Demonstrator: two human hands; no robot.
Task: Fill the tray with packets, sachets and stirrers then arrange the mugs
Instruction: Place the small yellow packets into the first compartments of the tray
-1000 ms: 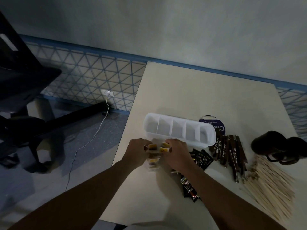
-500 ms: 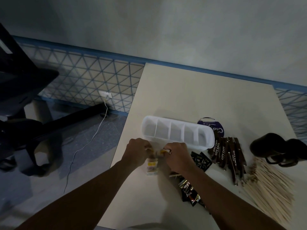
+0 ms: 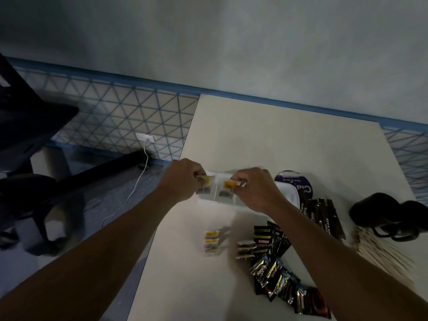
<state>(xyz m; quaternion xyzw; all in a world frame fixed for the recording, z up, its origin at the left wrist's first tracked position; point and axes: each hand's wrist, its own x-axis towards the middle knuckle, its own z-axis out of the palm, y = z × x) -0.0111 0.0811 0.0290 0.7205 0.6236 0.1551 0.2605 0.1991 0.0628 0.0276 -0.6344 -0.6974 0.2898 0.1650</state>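
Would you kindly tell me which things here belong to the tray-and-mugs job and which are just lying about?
Job: white tray; tea sachets pinched in left hand and right hand; loose sachets; black coffee packets; brown stick packets; wooden stirrers; dark mugs.
Lying about: round blue disc; office chair; white cable; wall socket.

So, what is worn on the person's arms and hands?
Nothing visible. The left arm and right arm are bare to the frame's edge, with no sleeves. The left hand and right hand have no gloves. No watch, bracelet or ring shows, though the light is dim.
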